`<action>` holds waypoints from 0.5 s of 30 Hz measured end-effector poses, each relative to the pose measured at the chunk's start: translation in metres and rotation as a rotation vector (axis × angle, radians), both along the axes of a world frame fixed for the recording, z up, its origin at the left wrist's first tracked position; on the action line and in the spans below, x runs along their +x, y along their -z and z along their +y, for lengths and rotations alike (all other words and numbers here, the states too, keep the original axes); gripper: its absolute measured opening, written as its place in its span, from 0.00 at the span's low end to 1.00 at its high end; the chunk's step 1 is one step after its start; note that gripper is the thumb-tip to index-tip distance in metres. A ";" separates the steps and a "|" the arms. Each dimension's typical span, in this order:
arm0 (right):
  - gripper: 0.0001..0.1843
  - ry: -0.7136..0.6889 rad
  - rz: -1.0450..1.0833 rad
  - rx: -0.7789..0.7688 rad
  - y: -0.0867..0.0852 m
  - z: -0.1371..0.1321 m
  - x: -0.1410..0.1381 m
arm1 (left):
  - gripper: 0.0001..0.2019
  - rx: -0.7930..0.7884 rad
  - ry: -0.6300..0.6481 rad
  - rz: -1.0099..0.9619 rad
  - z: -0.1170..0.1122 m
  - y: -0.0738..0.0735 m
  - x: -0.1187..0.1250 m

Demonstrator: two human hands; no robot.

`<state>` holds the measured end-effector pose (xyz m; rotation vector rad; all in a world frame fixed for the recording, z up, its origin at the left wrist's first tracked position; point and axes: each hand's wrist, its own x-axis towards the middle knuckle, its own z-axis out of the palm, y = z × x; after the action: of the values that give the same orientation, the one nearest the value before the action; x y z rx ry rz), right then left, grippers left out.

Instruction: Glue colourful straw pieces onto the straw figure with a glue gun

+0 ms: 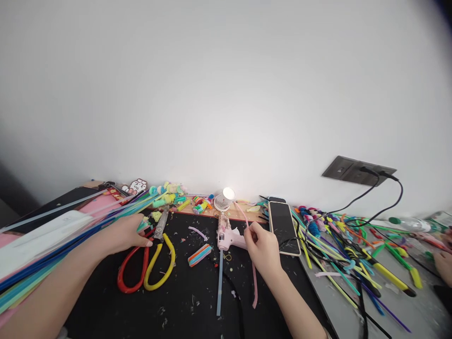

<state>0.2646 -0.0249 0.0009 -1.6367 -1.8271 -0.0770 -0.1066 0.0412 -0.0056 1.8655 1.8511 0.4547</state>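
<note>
In my right hand (263, 247) a pink pipe cleaner (254, 287) is pinched; one end rises toward the wall and the other hangs below my fingers. Just left of that hand lies a pink glue gun (231, 238), with a long glue stick (219, 282) out of its back. My left hand (130, 230) reaches over the scissors (160, 256) with red and yellow handles, thumb stretched out and apart from the fingers, whose tips are partly hidden. A striped bundle of pipe cleaner pieces (199, 254) rests on the black mat (187, 301) between my hands.
A lit, cup-shaped lamp (224, 199) stands by the wall. Right of my right hand are a phone (283, 227), tangled pipe cleaners and pliers (388, 275). Long pipe cleaners (70, 245) lie under my left arm. Cables run from a wall socket (358, 170). Another person's hand (443, 263) shows far right.
</note>
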 end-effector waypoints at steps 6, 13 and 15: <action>0.16 -0.012 0.025 0.011 -0.001 0.000 -0.002 | 0.18 0.037 0.035 0.082 -0.007 -0.008 0.002; 0.17 -0.077 0.126 0.035 -0.005 -0.003 -0.008 | 0.13 -0.003 0.091 -0.359 -0.017 -0.024 0.014; 0.16 -0.171 0.186 0.007 -0.008 -0.006 -0.014 | 0.11 0.057 -0.006 -0.516 -0.019 -0.027 0.021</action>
<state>0.2505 -0.0305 0.0086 -1.4253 -1.8118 0.1401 -0.0860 0.0218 0.0211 1.5821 1.5054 0.9024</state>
